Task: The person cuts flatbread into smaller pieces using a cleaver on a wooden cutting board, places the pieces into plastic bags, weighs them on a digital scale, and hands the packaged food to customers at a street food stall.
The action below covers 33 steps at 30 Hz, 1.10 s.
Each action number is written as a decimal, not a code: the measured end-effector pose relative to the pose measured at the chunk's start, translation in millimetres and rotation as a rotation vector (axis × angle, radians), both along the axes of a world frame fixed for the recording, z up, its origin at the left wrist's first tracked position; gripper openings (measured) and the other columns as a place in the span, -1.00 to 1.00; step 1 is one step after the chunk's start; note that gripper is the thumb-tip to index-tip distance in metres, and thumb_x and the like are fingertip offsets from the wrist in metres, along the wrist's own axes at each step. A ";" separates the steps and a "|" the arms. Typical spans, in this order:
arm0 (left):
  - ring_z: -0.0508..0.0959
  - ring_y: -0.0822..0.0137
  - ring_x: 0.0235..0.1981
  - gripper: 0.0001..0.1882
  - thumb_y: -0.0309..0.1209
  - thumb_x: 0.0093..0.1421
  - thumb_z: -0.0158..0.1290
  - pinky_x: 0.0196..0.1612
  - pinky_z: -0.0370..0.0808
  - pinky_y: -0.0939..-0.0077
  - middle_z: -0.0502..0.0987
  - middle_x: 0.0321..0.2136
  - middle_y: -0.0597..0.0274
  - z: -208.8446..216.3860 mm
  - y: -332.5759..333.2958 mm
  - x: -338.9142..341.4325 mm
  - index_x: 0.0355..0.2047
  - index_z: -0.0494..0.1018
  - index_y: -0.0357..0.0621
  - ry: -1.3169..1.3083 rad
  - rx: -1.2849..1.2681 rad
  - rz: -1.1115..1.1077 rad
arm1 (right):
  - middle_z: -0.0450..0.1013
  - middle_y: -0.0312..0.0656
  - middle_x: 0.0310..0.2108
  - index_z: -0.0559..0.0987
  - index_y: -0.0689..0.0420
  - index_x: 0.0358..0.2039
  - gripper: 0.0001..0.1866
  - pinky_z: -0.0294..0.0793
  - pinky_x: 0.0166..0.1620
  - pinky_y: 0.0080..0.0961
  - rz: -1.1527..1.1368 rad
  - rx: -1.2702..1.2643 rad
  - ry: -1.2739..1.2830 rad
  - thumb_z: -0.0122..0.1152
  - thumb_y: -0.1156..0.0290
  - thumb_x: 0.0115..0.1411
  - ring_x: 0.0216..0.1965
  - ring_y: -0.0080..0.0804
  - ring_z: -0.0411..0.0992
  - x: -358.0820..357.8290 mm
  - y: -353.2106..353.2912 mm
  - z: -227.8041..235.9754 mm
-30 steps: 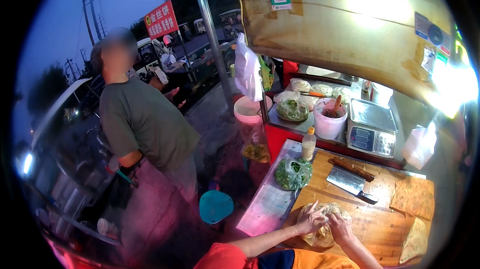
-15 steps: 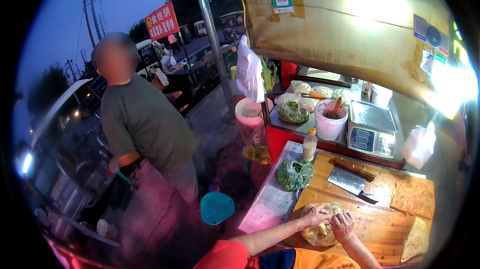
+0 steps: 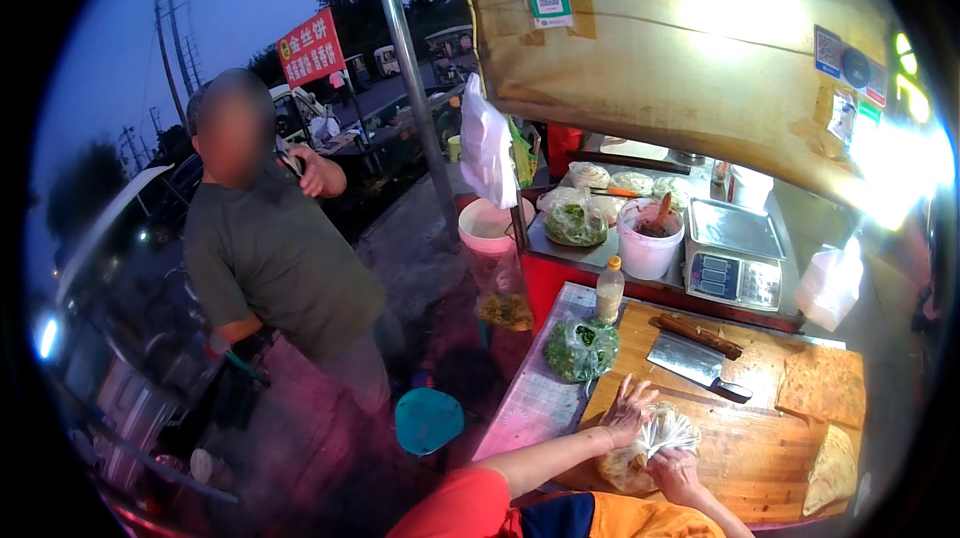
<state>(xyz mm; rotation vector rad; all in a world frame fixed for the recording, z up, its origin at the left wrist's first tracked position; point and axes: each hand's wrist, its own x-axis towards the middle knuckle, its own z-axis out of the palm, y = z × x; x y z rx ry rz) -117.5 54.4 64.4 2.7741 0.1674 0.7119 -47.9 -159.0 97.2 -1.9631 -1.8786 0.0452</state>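
Observation:
A clear plastic bag [image 3: 668, 430] filled with something yellowish-brown, like pieces of flatbread, sits on the wooden board in front of me. My right hand [image 3: 677, 471] is closed on the near right side of the bag, below its bunched, shiny top. At the bag's upper left, my left hand [image 3: 628, 412] has its fingers stretched out and apart, holding nothing. Beyond the bag lies a cleaver [image 3: 686, 360] with a black handle, beside a brown rolling pin [image 3: 697, 335]. A square flatbread [image 3: 822, 385] and a folded wedge of flatbread [image 3: 831, 473] lie at the right.
Left of the board are a bag of chopped greens [image 3: 581, 349] and a bottle [image 3: 609, 290]. Behind stand a white bucket [image 3: 650, 244], a scale [image 3: 735, 256] and another bag of greens [image 3: 575, 223]. A person [image 3: 280, 248] stands left, beyond a teal stool [image 3: 429, 421].
My hands have moved apart: the left up and off the bag's top, the right down its side. The person at left has turned and raised a hand with a dark object.

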 end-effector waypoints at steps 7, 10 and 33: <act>0.46 0.08 0.03 -0.78 -0.31 0.06 0.07 0.18 0.27 0.09 0.60 -0.10 0.10 0.1 -10.0 -4.8 -0.54 0.63 -0.16 0.099 -0.311 0.200 | 0.48 -0.25 -0.46 0.58 0.05 -0.49 -0.83 0.45 -0.27 -0.41 -0.124 -0.031 0.289 0.46 0.39 -0.06 -0.42 -0.34 0.47 -2.8 -20.9 -6.2; 0.53 0.40 -0.43 -0.75 -0.20 0.09 0.13 -0.31 0.44 0.42 0.60 -0.43 0.29 1.1 -12.5 -7.7 -0.55 0.58 -0.10 0.284 -1.173 0.104 | 0.46 -0.37 -0.47 0.55 0.11 -0.48 -0.81 0.40 -0.34 -0.60 -0.247 -0.026 0.953 0.46 0.46 0.03 -0.46 -0.59 0.38 -6.6 -14.4 2.3; 0.22 0.58 -0.71 -0.86 -0.36 0.18 0.19 -0.67 0.14 0.63 0.40 -0.64 0.48 -23.8 -1.6 2.8 -0.50 0.49 -0.01 0.376 -2.079 0.324 | 0.47 -0.47 -0.57 0.60 0.20 -0.50 -0.84 0.31 -0.47 -0.70 -0.355 -0.162 1.078 0.38 0.46 0.18 -0.53 -0.77 0.32 5.2 -42.6 -20.0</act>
